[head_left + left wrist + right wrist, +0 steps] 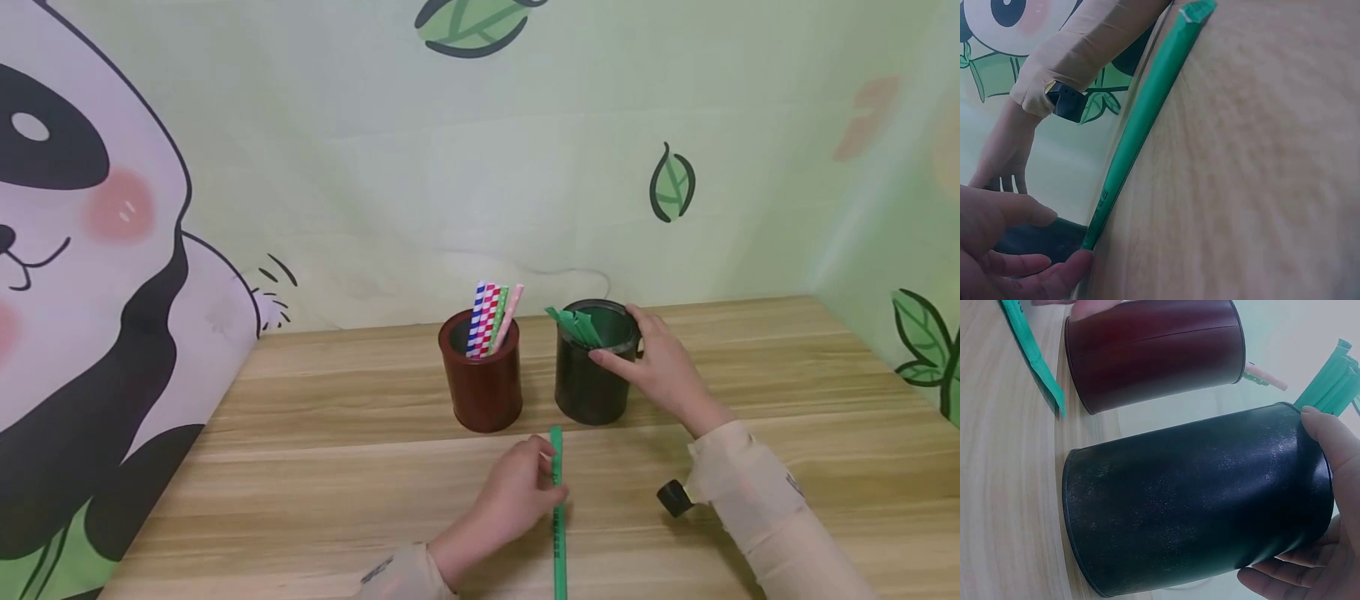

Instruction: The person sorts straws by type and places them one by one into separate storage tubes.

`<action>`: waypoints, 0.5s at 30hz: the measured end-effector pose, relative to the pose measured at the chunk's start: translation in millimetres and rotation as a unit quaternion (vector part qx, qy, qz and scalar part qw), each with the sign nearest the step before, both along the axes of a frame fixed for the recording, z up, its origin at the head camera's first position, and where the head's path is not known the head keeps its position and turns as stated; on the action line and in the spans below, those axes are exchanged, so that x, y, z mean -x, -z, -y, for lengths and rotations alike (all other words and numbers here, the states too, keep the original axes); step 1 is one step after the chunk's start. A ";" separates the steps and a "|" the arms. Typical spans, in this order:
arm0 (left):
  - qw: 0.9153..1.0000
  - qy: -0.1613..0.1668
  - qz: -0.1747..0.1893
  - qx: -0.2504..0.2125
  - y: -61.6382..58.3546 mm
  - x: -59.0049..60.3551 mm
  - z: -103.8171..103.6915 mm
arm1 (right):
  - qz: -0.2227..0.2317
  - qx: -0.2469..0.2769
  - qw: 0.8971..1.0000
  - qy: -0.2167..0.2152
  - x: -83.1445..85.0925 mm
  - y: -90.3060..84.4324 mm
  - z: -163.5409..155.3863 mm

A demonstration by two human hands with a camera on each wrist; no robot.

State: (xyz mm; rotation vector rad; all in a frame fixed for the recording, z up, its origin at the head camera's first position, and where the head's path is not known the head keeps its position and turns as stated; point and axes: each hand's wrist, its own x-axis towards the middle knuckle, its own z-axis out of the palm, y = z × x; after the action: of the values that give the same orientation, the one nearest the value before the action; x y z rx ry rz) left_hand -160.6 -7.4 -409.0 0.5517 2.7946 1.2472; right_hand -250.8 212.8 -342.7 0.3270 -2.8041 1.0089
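On the tabletop lies a long narrow green packet [559,542] with small dark print, pointing away from me. My left hand [517,487] is at its far part, fingers partly bent, with a fingertip touching its edge in the left wrist view; thumb and fingers stand apart there. Further back, my right hand [671,362] holds a black cylindrical cup [1197,494] by its rim, thumb on the near side and fingers round the far side. Several green packets [577,325] lean inside this cup. The cup stands upright on the table.
A dark red cylindrical cup [486,392] stands left of the black one, holding several patterned paper straws [491,321]. Behind the wooden table [315,400] hangs a pale green backdrop [360,167] with a panda and leaves. A black camera [674,498] sits at my right wrist.
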 end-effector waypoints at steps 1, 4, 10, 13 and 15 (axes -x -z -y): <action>1.000 0.000 0.002 0.003 1.0 0.4 -0.8 | 0.000 0.000 1.000 0.000 0.0 0.0 0.0; 1.000 -0.005 0.014 0.008 3.5 1.7 -3.0 | 0.000 -0.002 1.000 -0.002 0.1 0.1 0.0; 0.999 -0.020 0.035 0.022 5.0 3.7 -6.4 | 0.001 -0.001 1.000 -0.002 0.9 0.1 -0.4; 0.998 -0.025 0.036 0.041 4.3 3.9 -7.8 | 0.002 0.000 1.000 -0.002 1.1 0.3 -0.4; 0.998 -0.027 0.034 0.054 3.8 3.3 -8.6 | 0.002 0.000 1.000 -0.002 1.0 0.6 -0.4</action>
State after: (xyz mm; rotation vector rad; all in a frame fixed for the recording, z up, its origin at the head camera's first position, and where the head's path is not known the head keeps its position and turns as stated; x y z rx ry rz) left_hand -163.9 1.3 -412.8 0.4226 2.8172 1.0925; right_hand -251.8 213.2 -343.3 0.3312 -2.8092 1.0111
